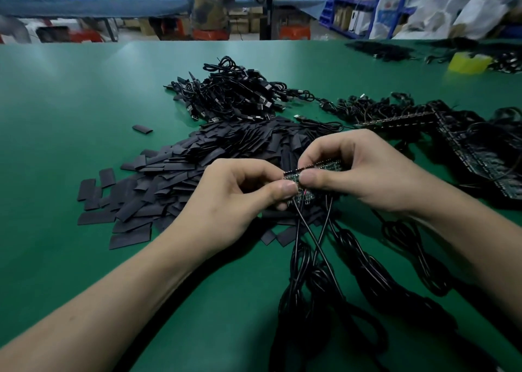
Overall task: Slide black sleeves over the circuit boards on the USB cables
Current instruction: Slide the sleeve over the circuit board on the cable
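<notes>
Centrally left hand (234, 198), right hand (363, 171) pinch board strip (327, 164) above sleeve pile (175, 174) edge

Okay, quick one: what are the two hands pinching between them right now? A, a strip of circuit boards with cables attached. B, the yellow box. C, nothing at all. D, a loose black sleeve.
A: the left hand and right hand both pinch the circuit board strip, with black cables hanging below it.
</notes>
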Action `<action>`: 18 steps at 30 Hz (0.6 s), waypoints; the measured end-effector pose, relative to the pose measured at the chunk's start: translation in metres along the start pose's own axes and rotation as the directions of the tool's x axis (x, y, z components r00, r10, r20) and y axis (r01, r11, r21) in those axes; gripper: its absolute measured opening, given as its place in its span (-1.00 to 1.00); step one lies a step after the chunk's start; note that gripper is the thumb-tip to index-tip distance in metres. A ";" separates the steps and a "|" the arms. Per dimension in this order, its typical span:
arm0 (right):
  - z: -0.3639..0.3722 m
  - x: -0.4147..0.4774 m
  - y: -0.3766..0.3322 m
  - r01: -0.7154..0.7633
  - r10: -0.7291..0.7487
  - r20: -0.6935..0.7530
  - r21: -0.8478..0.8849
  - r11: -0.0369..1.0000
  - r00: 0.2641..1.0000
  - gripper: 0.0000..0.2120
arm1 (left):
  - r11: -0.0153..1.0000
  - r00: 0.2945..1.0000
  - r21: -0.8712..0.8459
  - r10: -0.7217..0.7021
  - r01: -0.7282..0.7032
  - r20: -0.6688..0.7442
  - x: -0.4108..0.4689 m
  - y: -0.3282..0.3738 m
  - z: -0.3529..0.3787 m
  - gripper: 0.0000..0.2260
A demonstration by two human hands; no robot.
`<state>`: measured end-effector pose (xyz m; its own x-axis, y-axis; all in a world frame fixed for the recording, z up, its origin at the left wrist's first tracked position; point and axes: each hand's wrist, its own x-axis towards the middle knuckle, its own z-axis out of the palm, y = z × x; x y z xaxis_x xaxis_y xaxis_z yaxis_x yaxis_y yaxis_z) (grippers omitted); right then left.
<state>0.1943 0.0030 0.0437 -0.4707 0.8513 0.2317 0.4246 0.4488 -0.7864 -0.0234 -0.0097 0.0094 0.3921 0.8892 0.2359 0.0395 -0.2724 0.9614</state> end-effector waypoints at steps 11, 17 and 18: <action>0.000 0.000 0.011 -0.055 0.013 0.107 0.396 0.916 0.994 -0.91 | 0.988 0.999 -0.154 -0.022 0.027 0.030 0.000 0.006 0.001 -0.92; -0.047 -0.012 0.023 -0.192 0.185 0.059 0.158 0.969 0.981 -0.91 | 0.944 0.997 -0.329 0.003 -0.028 -0.075 0.003 0.007 -0.011 -0.90; -0.053 -0.014 0.024 -0.227 0.226 0.065 0.008 0.974 0.972 -0.84 | 0.936 0.997 -0.349 0.006 -0.033 -0.078 0.003 0.008 -0.013 -0.90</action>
<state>0.2520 0.0163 0.0517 -0.4119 0.9112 0.0106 0.5143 0.2421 -0.8227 -0.0333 -0.0043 0.0199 0.3192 0.9136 0.2519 -0.2970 -0.1560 0.9421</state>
